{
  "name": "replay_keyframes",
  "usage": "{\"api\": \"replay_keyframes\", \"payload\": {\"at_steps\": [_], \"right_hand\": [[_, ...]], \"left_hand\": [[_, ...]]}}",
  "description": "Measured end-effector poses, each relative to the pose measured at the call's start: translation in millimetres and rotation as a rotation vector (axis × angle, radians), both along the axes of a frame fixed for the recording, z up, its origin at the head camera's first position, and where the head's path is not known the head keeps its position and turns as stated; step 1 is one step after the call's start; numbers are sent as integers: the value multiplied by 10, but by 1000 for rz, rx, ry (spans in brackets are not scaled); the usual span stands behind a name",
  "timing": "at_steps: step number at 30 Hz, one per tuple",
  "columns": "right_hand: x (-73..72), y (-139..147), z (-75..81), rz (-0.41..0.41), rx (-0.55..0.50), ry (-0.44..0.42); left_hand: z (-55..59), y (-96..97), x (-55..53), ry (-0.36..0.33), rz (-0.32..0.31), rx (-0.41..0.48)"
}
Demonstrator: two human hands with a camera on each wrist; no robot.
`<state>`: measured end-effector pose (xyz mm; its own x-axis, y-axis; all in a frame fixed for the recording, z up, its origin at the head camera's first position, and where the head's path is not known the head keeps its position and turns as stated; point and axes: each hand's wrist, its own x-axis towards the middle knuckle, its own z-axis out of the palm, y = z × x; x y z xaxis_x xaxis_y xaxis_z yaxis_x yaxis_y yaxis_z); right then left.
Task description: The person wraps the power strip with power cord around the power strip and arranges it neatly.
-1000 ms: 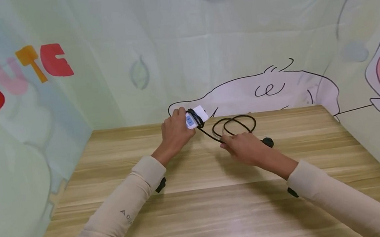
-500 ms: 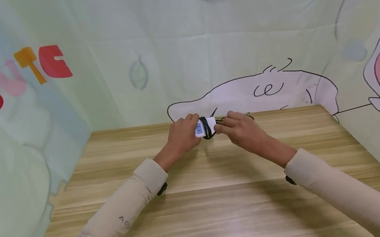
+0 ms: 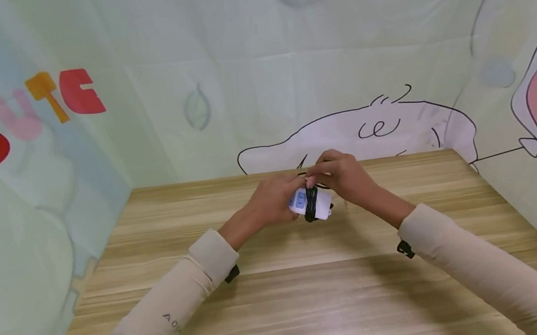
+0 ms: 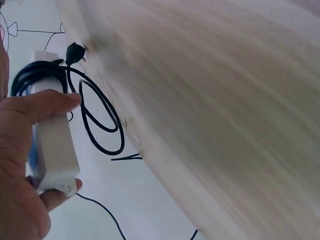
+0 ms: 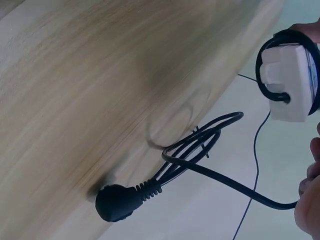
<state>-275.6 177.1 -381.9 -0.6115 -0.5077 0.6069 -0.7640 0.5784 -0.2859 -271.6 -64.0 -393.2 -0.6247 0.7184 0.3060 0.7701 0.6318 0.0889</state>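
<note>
A white power strip (image 3: 322, 205) with blue socket faces is held above the table by my left hand (image 3: 272, 200), thumb along one side in the left wrist view. Several turns of black cord (image 3: 310, 204) are wound round its body. At the strip's far edge my right hand (image 3: 343, 176) pinches the cord. From those fingers the loose cord (image 5: 215, 175) runs down in loops to a black plug (image 5: 117, 202), seen low by the table in the right wrist view. In the head view the right hand hides most of that loose length.
The wood-grain table (image 3: 282, 302) spreads out below both arms. Behind it stands a pale printed backdrop (image 3: 240, 83) with cartoon drawings, close to the table's far edge. Dark wrist camera mounts (image 3: 405, 248) show under the sleeves.
The strip has come right and nearer, tilting the other way. My right hand has lifted from the cord near the table up to the strip, and the loose cord has drawn in.
</note>
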Motion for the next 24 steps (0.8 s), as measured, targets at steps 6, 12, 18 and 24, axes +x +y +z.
{"api": "replay_keyframes", "payload": {"at_steps": [6, 12, 18, 24], "right_hand": [[-64, 45, 2, -7, -190, -273], [-169, 120, -91, 80, -298, -411], [-224, 163, -178, 82, -355, -524], [-168, 125, -304, 34, -418, -639]], "left_hand": [[-34, -6, 4, -5, -57, 111], [15, 10, 10, -65, -60, 250], [60, 42, 34, -111, -14, 351], [112, 112, 38, -184, 79, 456]]}}
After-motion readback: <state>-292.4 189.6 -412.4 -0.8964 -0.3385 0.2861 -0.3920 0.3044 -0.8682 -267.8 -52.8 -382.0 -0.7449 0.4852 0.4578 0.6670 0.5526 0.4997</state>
